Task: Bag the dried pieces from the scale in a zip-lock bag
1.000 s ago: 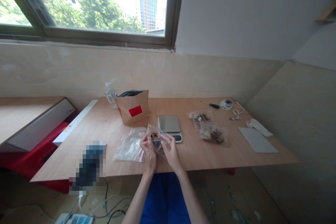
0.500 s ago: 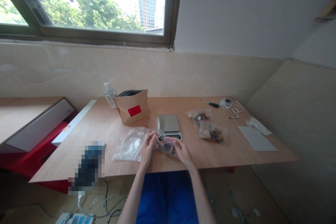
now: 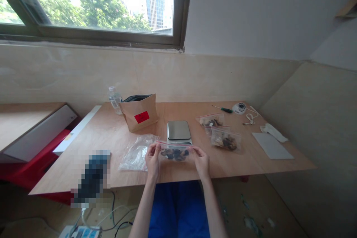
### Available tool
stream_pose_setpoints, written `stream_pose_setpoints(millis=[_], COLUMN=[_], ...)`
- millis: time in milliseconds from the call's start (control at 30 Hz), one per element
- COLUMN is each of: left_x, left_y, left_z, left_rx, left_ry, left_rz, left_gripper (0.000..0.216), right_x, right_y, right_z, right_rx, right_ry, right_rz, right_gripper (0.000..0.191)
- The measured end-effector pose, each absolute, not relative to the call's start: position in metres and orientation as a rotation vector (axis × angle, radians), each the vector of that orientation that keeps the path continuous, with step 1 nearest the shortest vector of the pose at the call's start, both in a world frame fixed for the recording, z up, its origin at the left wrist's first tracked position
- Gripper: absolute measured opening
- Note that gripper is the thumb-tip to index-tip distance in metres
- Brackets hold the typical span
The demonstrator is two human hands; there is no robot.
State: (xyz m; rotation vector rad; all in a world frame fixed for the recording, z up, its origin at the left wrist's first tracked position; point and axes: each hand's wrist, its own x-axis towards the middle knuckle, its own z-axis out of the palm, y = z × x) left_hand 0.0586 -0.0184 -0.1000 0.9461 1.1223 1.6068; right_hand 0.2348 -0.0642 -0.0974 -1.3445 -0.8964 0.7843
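A small clear zip bag (image 3: 175,153) with dark and brown pieces inside is stretched level between my two hands over the near middle of the wooden table (image 3: 111,134). My left hand (image 3: 153,160) pinches its left top corner and my right hand (image 3: 201,160) pinches its right top corner. A small digital scale (image 3: 179,131) with a bare steel plate sits just behind the bag. A pile of empty clear bags (image 3: 135,152) lies beside my left hand.
A brown paper pouch (image 3: 140,113) with a red label stands open at the back, a water bottle (image 3: 114,100) to its left. Two filled zip bags (image 3: 220,134) lie right of the scale. A screwdriver (image 3: 223,109), a small round device (image 3: 239,108) and a white sheet (image 3: 272,150) lie farther right.
The bag was bunched between my hands close together. My hands have moved apart along its top edge and the bag now hangs flat and level, lower toward the table edge.
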Motion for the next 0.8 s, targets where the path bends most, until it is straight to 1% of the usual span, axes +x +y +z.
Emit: stream_pose_setpoints(millis=[167,467,633,800], left_x=[0.052,0.038,0.03,0.025], left_y=[-0.024,-0.023,-0.024,-0.023], left_z=[-0.092,-0.084,-0.082,-0.085], left_rx=[1.017,1.243,1.327,1.355], left_ry=[1.145,1.13,1.164,1.193], left_rz=[1.531,1.395,1.35,1.382], left_gripper=[0.027,0.022,0.02,0.018], right_x=[0.245,0.255,0.255,0.255], right_y=[-0.071,-0.077,-0.077,-0.077], right_z=[-0.094,-0.088,-0.09,-0.091], right_rx=[-1.346,-1.464,-1.477,-1.485], right_ry=[-1.049,-1.079,-1.076,-1.08], right_rz=[0.809,0.592,0.556,0.53], right_gripper=[0.037,0.031,0.029,0.03])
